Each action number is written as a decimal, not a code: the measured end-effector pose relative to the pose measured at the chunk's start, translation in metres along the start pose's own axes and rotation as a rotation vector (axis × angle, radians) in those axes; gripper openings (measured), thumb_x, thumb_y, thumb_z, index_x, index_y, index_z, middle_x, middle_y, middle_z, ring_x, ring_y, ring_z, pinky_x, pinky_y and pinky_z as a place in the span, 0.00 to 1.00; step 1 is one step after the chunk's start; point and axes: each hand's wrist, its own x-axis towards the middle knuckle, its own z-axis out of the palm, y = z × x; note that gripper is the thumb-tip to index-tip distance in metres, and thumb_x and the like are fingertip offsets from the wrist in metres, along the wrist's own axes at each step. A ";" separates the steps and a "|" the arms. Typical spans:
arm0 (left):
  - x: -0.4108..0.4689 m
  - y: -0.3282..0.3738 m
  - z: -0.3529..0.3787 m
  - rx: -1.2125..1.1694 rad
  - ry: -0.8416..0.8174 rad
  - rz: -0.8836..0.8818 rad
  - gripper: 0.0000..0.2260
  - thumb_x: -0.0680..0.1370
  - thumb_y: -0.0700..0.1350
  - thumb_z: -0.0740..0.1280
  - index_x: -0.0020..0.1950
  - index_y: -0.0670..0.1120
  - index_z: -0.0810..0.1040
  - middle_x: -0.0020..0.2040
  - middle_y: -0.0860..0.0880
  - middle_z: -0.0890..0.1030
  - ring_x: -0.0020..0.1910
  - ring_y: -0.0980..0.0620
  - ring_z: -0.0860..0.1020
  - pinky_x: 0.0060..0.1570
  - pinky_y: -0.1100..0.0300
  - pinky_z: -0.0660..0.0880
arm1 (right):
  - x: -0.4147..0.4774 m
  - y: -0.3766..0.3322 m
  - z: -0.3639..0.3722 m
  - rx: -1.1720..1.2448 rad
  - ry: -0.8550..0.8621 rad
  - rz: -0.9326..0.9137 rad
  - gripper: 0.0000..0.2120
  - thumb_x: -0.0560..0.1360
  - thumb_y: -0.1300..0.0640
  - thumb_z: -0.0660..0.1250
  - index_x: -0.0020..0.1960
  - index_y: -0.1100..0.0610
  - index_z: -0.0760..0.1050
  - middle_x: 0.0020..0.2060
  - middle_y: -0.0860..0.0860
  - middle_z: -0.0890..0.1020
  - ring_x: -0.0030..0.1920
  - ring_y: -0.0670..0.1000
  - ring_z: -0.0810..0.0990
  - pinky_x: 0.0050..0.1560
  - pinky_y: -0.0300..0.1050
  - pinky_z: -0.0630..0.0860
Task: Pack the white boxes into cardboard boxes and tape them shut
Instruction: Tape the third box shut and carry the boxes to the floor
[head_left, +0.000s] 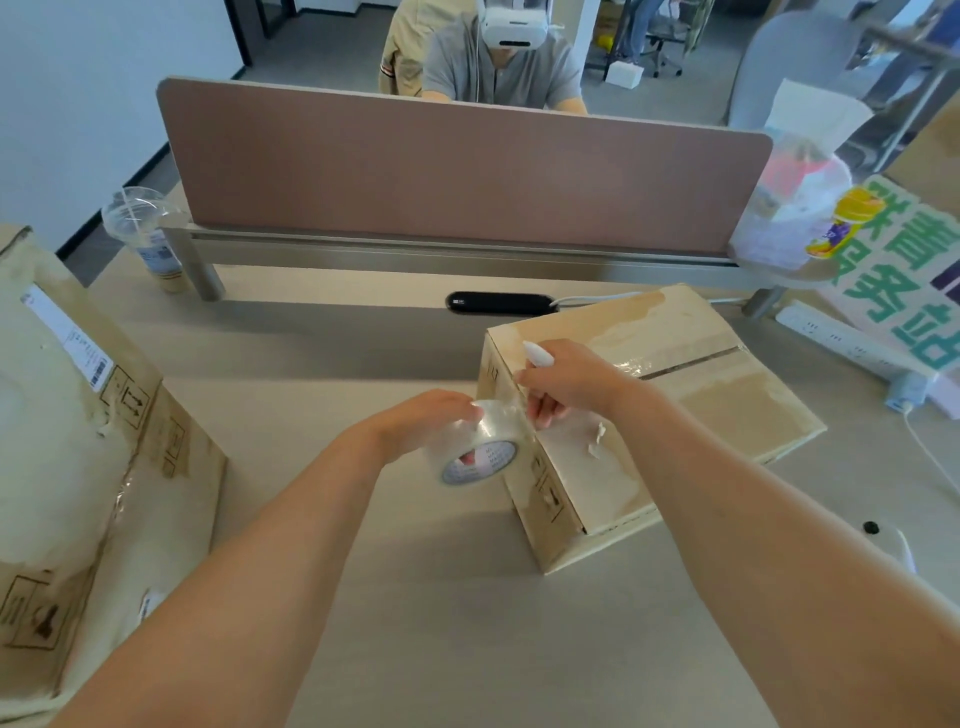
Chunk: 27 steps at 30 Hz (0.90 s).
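A closed cardboard box lies on the desk at centre right, with clear tape along its top seam. My left hand grips a roll of clear tape beside the box's left edge. My right hand is over that edge and holds a small white cutter. Its fingers also pinch the strip of tape that runs from the roll onto the box. A larger taped cardboard box stands at the far left. No white boxes show on the desk.
A pink desk divider crosses the back, with a person in a headset behind it. A plastic cup stands back left. A plastic bag, a green-lettered sign and a power strip are on the right.
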 end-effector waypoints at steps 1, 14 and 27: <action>-0.001 -0.003 -0.002 -0.021 -0.012 0.015 0.08 0.71 0.50 0.66 0.42 0.46 0.75 0.40 0.49 0.76 0.38 0.51 0.73 0.41 0.60 0.68 | 0.000 -0.001 0.005 0.006 -0.005 0.000 0.06 0.78 0.61 0.60 0.42 0.59 0.69 0.27 0.52 0.81 0.24 0.47 0.78 0.29 0.37 0.77; 0.005 -0.043 0.015 0.168 0.140 0.019 0.13 0.77 0.53 0.64 0.36 0.48 0.74 0.33 0.52 0.73 0.32 0.57 0.70 0.33 0.67 0.66 | -0.006 0.003 0.022 0.095 0.173 0.015 0.10 0.78 0.55 0.60 0.41 0.59 0.69 0.26 0.52 0.79 0.24 0.49 0.74 0.34 0.42 0.75; 0.021 -0.044 0.031 0.206 0.187 -0.013 0.16 0.73 0.60 0.66 0.44 0.48 0.69 0.38 0.49 0.78 0.40 0.46 0.81 0.32 0.60 0.69 | -0.017 0.006 0.037 0.160 0.363 0.041 0.07 0.75 0.62 0.58 0.51 0.57 0.63 0.35 0.54 0.79 0.35 0.53 0.75 0.40 0.48 0.73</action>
